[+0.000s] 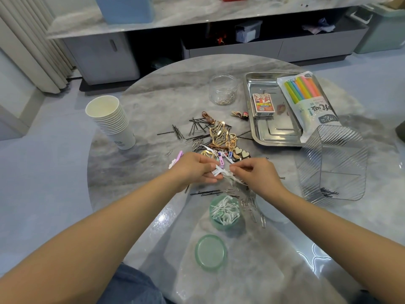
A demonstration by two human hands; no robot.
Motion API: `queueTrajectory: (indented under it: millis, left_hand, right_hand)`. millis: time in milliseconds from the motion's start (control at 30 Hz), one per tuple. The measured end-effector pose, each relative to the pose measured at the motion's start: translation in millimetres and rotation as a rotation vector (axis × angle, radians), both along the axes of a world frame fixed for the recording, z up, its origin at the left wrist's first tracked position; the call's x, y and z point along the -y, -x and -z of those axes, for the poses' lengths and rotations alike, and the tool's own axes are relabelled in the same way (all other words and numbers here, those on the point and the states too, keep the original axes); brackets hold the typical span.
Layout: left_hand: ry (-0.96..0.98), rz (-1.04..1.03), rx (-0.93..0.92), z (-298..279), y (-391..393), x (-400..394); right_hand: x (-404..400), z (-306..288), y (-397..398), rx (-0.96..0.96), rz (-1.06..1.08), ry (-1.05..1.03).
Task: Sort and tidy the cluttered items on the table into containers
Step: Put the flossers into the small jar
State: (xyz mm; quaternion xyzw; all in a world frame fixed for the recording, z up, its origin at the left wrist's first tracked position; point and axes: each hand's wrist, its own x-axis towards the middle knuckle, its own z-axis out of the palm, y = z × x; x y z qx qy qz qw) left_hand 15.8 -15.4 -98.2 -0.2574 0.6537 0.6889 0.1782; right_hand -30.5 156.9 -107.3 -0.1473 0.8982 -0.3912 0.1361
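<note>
1 tray (258, 137), 1 glass jar (223, 88), 1 green lid (210, 252), 2 hands (197, 170)

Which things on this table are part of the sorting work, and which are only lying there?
Job: left hand and right hand holding white floss picks; green jar; clip pile; glass jar; clear bin.
Lying about: paper cups; green lid.

We see grey marbled table (135, 102); green lid (210, 252); white cups (110, 121); black hairpins (198, 126); rainbow straws (303, 89); ribbed clear bin (333, 163)
</note>
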Motion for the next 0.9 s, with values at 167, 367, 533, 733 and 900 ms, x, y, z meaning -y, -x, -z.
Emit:
queueTrajectory:
  millis: [167,367,533,733,900]
  left_hand:
    - [0.157,-0.017,-0.007,5,1,6]
    - [0.134,-0.035,0.010,2,1,6]
    - [0.081,-0.059,0.018,0,1,8]
    - [-0.075,-0.125,0.042,-6,0,5]
    - [-0.233,-0.158,0.049,-9,1,5]
  right_hand:
    - [-10,8,4,-0.095,-0.091,-0.381]
    - [-9,11,0,-0.225,-0.180,-0.460]
    - [-9,1,2,-0.266,-0.090,-0.389]
    - [2,-4,-1,0.180,0.052,0.155]
    - [0,-2,-3,0.074,0.005,0.012]
